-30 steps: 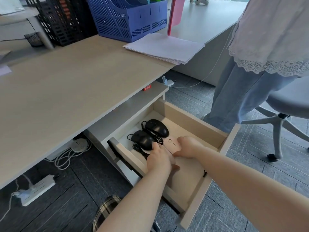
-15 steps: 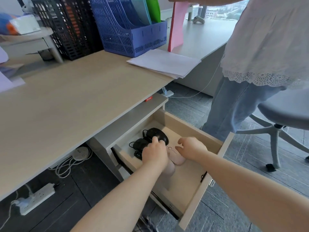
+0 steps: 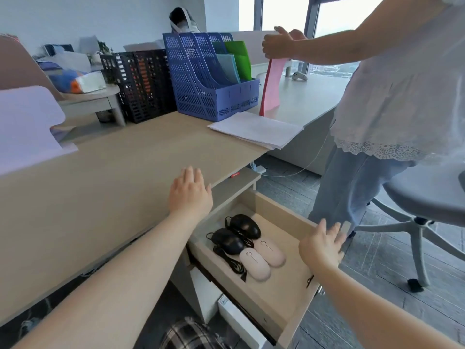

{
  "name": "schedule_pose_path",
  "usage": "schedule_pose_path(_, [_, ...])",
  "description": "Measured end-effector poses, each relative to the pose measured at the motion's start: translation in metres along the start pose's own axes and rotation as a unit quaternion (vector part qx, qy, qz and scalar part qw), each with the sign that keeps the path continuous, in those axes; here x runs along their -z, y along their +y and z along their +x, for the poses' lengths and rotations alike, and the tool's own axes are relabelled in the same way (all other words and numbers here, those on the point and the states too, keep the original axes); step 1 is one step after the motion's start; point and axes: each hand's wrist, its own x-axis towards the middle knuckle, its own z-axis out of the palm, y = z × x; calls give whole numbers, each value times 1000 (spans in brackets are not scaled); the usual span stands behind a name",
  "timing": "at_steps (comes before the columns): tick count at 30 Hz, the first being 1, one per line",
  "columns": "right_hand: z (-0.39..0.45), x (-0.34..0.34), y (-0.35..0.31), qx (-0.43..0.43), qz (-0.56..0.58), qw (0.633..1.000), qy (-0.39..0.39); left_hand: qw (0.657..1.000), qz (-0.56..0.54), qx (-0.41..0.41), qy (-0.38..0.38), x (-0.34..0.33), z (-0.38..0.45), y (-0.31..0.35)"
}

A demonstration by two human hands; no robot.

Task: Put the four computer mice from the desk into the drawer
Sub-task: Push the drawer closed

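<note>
The wooden drawer (image 3: 276, 295) under the desk (image 3: 105, 187) stands pulled out. Inside it lie two black wired mice (image 3: 227, 241) (image 3: 246, 225) with their cables, and two pink mice (image 3: 254, 264) (image 3: 269, 252) side by side in front of them. My left hand (image 3: 190, 195) hovers open over the desk's front edge, above the drawer's back left. My right hand (image 3: 320, 244) is open with spread fingers by the drawer's right wall. Neither hand holds anything.
On the desk sit a blue file rack (image 3: 211, 79), a black file rack (image 3: 141, 84) and a stack of white paper (image 3: 255, 129). A person (image 3: 392, 102) stands at the right holding a pink folder (image 3: 270, 86). A grey swivel chair (image 3: 427, 202) is beside the drawer.
Both hands let go of the pink mice and lifted out of the drawer. The left rose to the desk edge, the right moved to the drawer's right wall. The view tilted up.
</note>
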Motion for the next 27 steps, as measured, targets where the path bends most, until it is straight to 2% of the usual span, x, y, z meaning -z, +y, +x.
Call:
schedule_pose_path(2, [1, -4, 1, -29, 3, 999, -19, 999, -1, 26, -33, -4, 5, -12])
schedule_pose_path(7, [7, -7, -6, -41, 29, 998, -34, 993, -19, 51, -102, -11, 4, -22])
schedule_pose_path(13, [3, -18, -29, 23, 77, 995, -56, 992, -32, 29, -116, -14, 16, -28])
schedule_pose_path(16, [6, -28, -46, 38, 134, 990, -31, 992, -31, 22, -117, -16, 22, -32])
schedule_pose_path(18, [11, -36, -57, 13, 187, 982, -22, 992, -27, 20, -121, -17, 27, -33])
schedule_pose_path(21, [18, -44, -72, -74, 268, 960, -41, 990, -32, 16, -134, -18, 37, -36])
schedule_pose_path(27, [15, -61, -95, -39, 294, 953, -63, 991, -33, 5, -132, -22, 54, -40])
